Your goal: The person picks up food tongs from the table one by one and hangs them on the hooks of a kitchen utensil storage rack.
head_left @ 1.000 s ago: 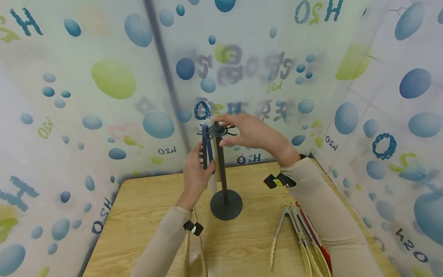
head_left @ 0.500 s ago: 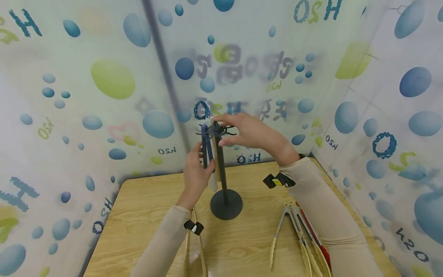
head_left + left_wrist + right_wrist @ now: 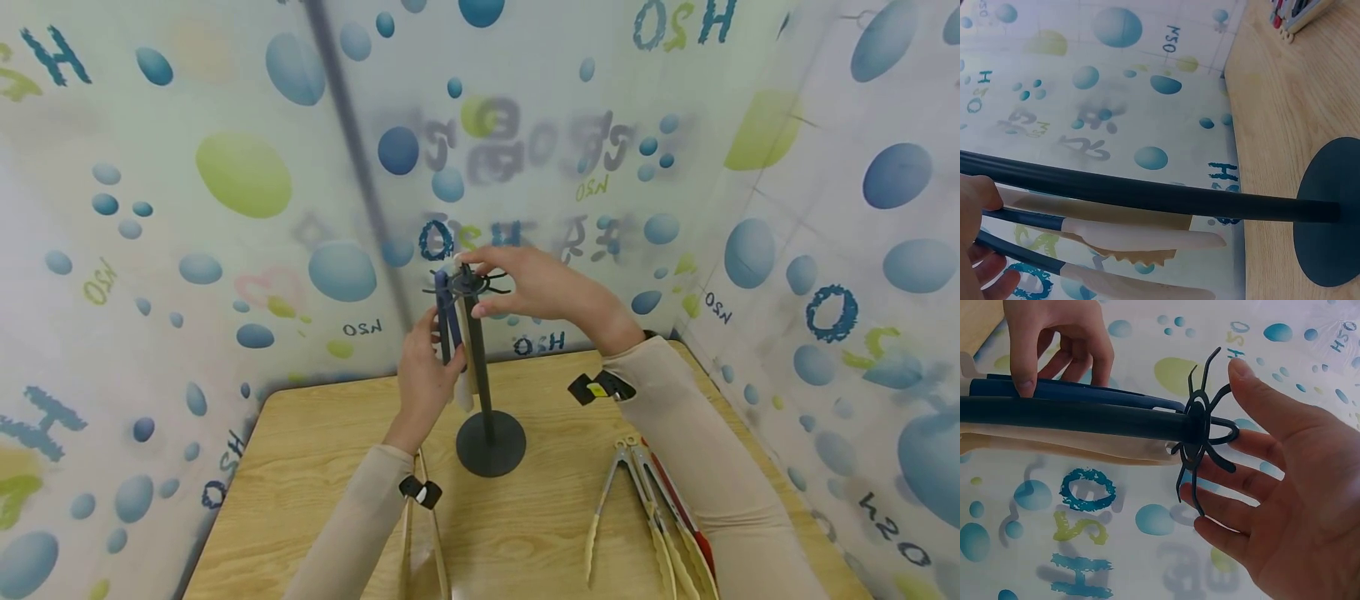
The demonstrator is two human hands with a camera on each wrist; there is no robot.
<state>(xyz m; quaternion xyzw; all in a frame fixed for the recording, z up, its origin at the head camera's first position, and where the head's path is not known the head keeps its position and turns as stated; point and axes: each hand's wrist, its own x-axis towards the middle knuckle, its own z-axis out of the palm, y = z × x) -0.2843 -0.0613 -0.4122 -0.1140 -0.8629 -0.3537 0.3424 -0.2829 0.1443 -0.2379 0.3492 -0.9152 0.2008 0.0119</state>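
Observation:
A dark rack [image 3: 482,367] with a round base and a ring of hooks [image 3: 1192,422] stands upright on the table. My left hand [image 3: 426,375] pinches blue-handled tongs [image 3: 442,292], which have pale tips [image 3: 1141,238] and hang down along the pole. Their top end is up at the hooks; whether a hook bears them cannot be told. Behind them hang beige tongs [image 3: 1104,211] with a scalloped edge. My right hand [image 3: 1316,469] reaches about the rack's top, its relaxed fingers behind the hooks and its thumb in front, touching them.
Several tongs [image 3: 652,500] lie at the table's right, some with beige tips, one pair red. Another beige pair [image 3: 437,542] lies at the front, partly under my left forearm. A patterned curtain [image 3: 247,171] stands close behind the wooden table [image 3: 315,433].
The view shifts slightly. Both hands, the blue-handled tongs and the rack keep nearly the same places.

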